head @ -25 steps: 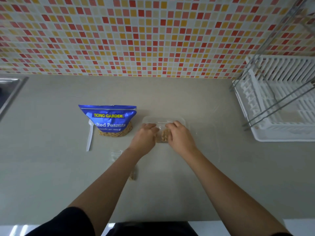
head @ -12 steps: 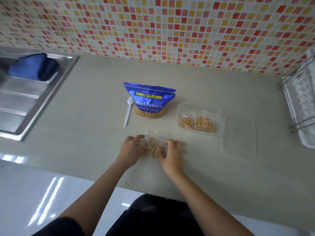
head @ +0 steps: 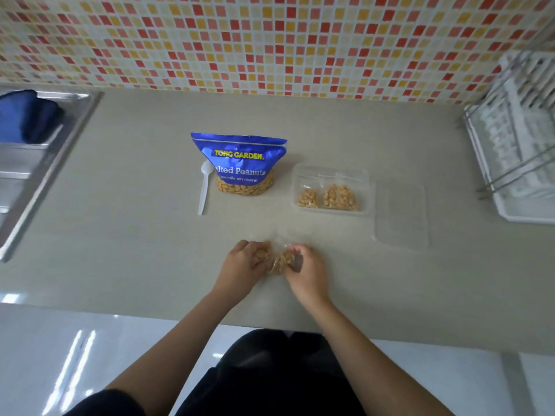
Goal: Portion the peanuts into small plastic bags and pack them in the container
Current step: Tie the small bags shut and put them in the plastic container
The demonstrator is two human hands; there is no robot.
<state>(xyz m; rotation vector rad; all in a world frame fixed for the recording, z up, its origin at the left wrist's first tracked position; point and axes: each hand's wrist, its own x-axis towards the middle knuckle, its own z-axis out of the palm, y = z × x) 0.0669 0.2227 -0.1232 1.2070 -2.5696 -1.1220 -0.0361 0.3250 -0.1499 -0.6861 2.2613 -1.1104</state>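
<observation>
A blue bag of salted peanuts (head: 241, 166) stands upright at the middle of the counter, with a white plastic spoon (head: 204, 186) lying just left of it. To its right sits a clear plastic container (head: 365, 175) holding small filled peanut bags (head: 329, 198). Near the counter's front edge, my left hand (head: 244, 265) and my right hand (head: 306, 270) both grip small clear plastic bags of peanuts (head: 277, 259) between them. How many bags my hands hold is hard to tell.
The container's clear lid (head: 401, 214) lies flat right of the container. A white dish rack (head: 519, 142) fills the right edge. A steel sink (head: 33, 163) with a blue cloth (head: 27, 115) is at the left. A tiled wall backs the counter.
One second ago both hands were at the container. They have come back toward the front edge and now grip peanut bags there. The view has also shifted.
</observation>
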